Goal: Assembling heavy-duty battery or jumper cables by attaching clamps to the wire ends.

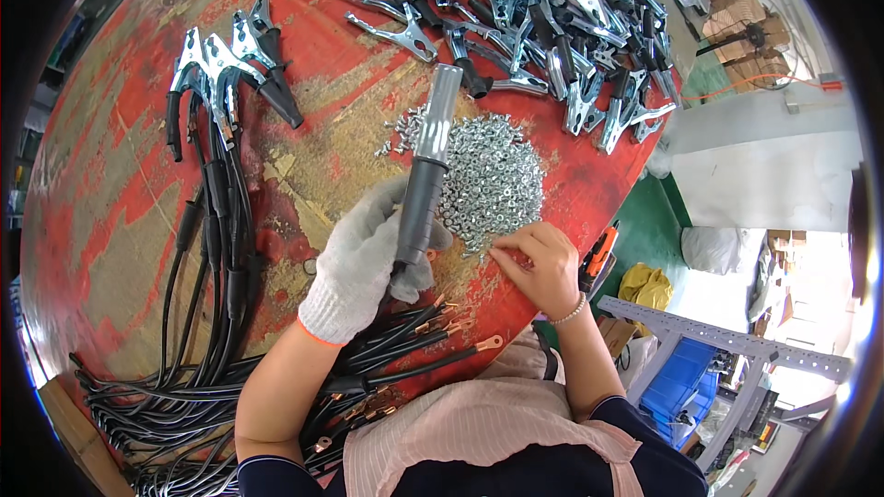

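Silver metal and black sleeving: a long, narrow silver-and-black piece [425, 182] stands up from the person's left hand [366, 253], which wears a white knitted glove with an orange hem; the piece leans slightly, bright end pointing away from the body, above the near-left side of a pile of small silver metal fasteners [497, 175]; its full shape is hard to tell from this angle.

Left grip: gloved fingers wrapped round the lower black part, clamped firmly; a little copper colour shows by the fingertips, too small to identify. Right hand [543, 267]: bare, a beaded bracelet [571, 309] at the wrist; thumb and forefinger close together at the near edge of the pile; cannot tell whether a fastener is pinched between them.

Handling, by judgement: the piece looks rigid and moderately weighty, hardly fragile; the polished metal would probably be slippery under knit, the matt black sleeve the surer hold, so low on the sleeve seems right; the fasteners look light, hard and apt to roll, best taken singly with bare fingertips.

Around: a worn, red-painted tabletop [318, 5]; a heap of silver metal clamps with black handles [562, 28] beyond the pile; a smaller cluster of silver clamps on black cables [221, 74] to the left; loose black cables with copper ring lugs [184, 398] nearest the body.
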Demonstrator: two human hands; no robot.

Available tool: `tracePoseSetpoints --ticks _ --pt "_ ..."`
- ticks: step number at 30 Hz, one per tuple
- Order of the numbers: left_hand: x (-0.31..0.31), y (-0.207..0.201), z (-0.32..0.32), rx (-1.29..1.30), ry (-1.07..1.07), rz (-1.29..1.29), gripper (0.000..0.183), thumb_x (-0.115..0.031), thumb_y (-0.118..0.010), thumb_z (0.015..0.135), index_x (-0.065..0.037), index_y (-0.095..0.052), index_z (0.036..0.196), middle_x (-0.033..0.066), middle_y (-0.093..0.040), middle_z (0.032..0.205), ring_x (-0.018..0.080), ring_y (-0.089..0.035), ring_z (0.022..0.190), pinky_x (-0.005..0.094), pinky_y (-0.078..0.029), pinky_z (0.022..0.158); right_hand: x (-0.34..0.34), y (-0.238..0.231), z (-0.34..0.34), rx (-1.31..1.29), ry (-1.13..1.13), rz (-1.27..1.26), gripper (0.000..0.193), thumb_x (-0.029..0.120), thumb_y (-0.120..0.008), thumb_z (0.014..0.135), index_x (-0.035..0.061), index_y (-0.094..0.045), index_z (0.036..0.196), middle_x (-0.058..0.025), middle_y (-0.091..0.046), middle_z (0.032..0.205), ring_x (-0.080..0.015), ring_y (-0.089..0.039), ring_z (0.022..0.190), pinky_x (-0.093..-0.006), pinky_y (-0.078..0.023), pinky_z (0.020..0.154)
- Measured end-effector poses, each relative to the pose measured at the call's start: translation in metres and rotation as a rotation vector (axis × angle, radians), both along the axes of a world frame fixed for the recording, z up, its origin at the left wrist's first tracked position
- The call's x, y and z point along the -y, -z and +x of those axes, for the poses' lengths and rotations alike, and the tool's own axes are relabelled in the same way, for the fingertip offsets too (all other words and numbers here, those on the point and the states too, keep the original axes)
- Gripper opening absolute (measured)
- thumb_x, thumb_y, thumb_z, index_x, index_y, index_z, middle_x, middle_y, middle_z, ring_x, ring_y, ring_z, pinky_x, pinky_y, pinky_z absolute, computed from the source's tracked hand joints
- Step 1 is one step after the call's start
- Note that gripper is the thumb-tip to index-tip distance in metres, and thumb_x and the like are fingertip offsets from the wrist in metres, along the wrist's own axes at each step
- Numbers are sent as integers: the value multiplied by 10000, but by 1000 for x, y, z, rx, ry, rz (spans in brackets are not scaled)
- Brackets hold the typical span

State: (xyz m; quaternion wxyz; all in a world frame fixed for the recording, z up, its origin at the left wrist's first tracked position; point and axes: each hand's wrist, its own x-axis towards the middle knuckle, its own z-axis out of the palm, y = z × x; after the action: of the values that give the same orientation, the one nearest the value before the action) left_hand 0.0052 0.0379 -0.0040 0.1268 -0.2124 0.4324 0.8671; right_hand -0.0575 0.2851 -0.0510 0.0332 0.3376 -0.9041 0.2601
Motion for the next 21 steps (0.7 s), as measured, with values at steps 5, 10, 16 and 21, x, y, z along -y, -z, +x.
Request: tracePoseSetpoints --ticks 5,10,16,21 --pt "-5 -7 -1 -32 85 -128 378 -153 -463 994 -17 -454 1346 106 -649 874 94 -570 542 208 -458 475 2 -4 -7 -18 -30 42 94 191 -776 749 145 -715 803 -24 -610 756 -225 -605 704 -345 -483 632" --pt "-7 -5 2 -70 136 -201 372 -156 -447 1005 -13 -453 1348 61 -617 862 68 -549 594 204 -453 509 6 -14 -14 17 -59 -23 126 131 -802 700 121 -718 793 -35 -623 757 -209 -609 668 -326 -489 586" --pt "-7 -8 3 -72 135 -264 394 -141 -474 996 -20 -454 1370 31 -619 853 59 -566 605 199 -466 511 53 -43 -16 -38 11 -399 228 33 -829 621 62 -719 818 -66 -623 767 -187 -600 664 -298 -485 572" --pt "-6 -8 3 -88 156 -238 436 -104 -458 981 7 -409 1400 54 -624 872 92 -592 589 228 -506 527 84 -46 -25 -203 -114 -431 271 37 -838 599 88 -735 845 -50 -589 704 -197 -571 606 -305 -437 525"
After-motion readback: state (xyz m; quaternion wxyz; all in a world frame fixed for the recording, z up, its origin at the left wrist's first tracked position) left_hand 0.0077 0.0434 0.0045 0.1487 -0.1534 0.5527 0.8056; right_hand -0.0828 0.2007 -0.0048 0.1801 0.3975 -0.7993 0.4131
